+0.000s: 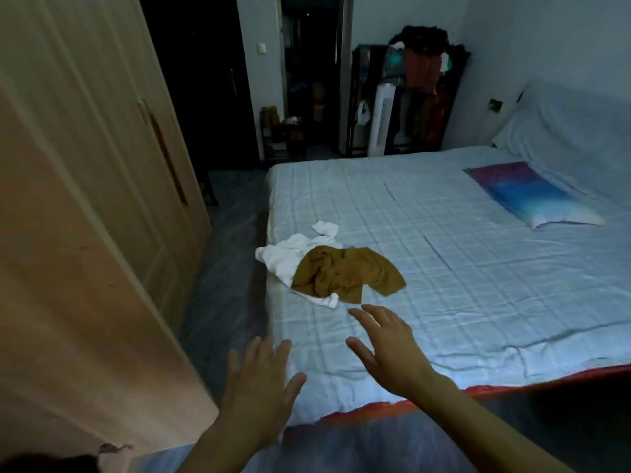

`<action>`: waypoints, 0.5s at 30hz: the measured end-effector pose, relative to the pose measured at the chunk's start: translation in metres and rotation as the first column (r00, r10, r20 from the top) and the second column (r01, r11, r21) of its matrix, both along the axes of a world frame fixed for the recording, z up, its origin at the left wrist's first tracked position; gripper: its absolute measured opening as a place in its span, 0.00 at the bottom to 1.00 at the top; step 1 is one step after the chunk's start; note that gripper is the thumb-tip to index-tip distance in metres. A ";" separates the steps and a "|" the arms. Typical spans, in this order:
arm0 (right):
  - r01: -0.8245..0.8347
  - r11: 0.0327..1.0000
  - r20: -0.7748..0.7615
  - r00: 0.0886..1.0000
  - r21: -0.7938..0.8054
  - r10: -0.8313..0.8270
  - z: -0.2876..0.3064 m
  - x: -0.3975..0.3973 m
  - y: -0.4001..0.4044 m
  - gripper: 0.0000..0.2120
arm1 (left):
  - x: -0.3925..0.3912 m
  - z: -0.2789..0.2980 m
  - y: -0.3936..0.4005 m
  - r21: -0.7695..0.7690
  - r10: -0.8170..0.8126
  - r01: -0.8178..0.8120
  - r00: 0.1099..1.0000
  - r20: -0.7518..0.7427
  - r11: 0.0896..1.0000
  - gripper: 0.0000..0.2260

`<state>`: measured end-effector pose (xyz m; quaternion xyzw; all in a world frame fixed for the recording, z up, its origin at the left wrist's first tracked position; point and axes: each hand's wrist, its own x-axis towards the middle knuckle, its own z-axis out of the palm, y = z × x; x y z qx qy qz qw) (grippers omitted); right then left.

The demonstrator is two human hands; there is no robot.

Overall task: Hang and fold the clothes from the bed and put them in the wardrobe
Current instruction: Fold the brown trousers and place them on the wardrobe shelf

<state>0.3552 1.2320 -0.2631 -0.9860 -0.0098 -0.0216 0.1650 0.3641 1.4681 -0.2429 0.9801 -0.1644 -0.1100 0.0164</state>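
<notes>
A crumpled mustard-brown garment (348, 273) lies on the bed (478, 285) near its left edge, partly on top of a white garment (288, 256). My right hand (389, 346) hovers over the sheet just short of the brown garment, fingers spread and holding nothing. My left hand (259, 380) is lower, at the bed's near left corner, also spread and empty. The wooden wardrobe (85, 216) fills the left side, its doors closed.
A blue and purple pillow (532, 196) lies at the head of the bed on the right. A narrow floor strip (222, 285) runs between wardrobe and bed. At the back stand a dark rack with clothes (423, 90) and a white tower fan (380, 121).
</notes>
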 end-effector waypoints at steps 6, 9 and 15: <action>-0.027 0.999 -0.002 1.000 0.041 0.027 -0.007 -0.019 -0.113 0.35 | -0.009 -0.032 -0.124 -0.012 -0.050 0.050 0.999 -0.007 0.999 0.33; -0.016 1.000 -0.011 1.000 -0.004 0.015 -0.011 -0.029 -0.165 0.34 | -0.014 -0.037 -0.177 -0.055 -0.099 0.099 0.995 0.015 0.994 0.36; 0.056 0.998 -0.053 0.997 -0.006 -0.056 -0.025 -0.043 -0.229 0.31 | 0.004 -0.049 -0.223 -0.107 -0.157 0.174 0.976 0.150 0.979 0.25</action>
